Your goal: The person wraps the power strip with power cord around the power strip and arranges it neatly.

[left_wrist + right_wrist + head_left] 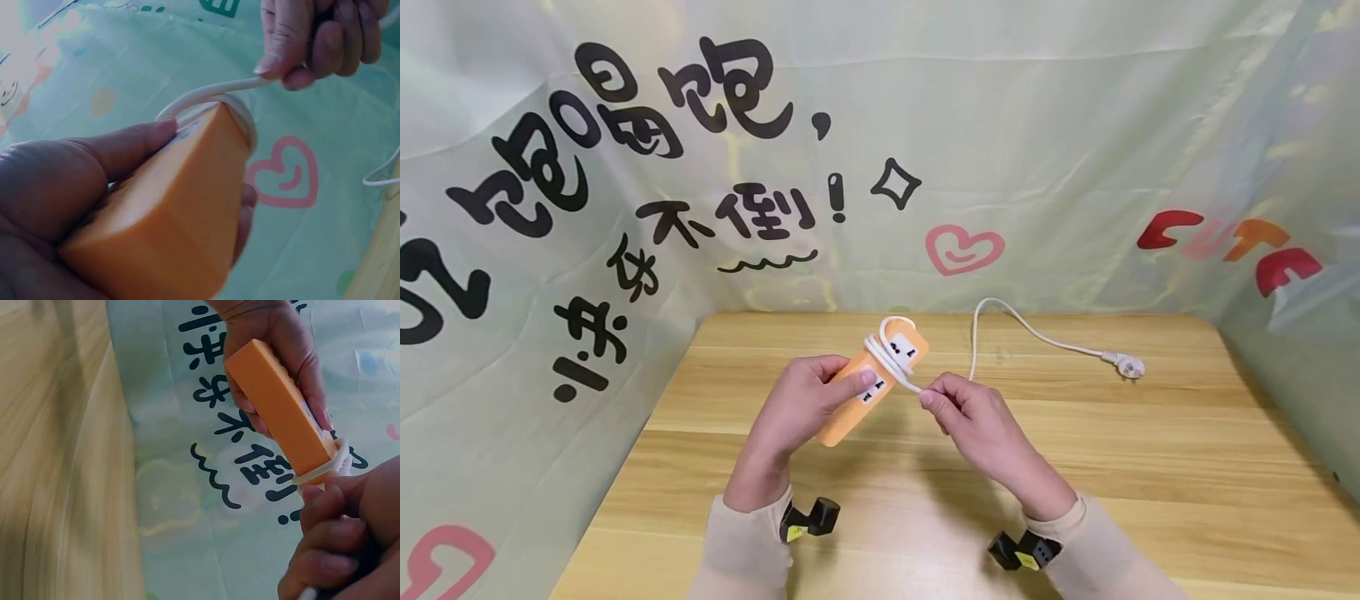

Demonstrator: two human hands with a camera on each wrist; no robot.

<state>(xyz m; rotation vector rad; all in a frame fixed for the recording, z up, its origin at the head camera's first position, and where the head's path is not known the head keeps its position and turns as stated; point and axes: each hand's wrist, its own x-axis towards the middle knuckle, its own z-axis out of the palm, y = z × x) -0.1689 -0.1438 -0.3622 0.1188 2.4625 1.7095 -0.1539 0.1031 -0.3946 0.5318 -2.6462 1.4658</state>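
An orange power strip (pixel 846 422) with white socket panels is held tilted above the table by my left hand (pixel 799 402), thumb across its socket face. White cord (pixel 887 360) loops around the strip's upper end in a few turns. To the right of the strip, my right hand (pixel 981 425) pinches the cord between thumb and fingers, and the stretch up to the strip looks taut. In the left wrist view the strip's orange end (pixel 181 250) faces the camera. The right wrist view shows the cord wraps (pixel 334 464) close to my right fingers.
The cord's free length runs from behind my right hand across the wooden table (pixel 1150 467) to a white plug (pixel 1126 365) at the back right. A pale printed cloth (pixel 1060 167) surrounds the table at the back and sides.
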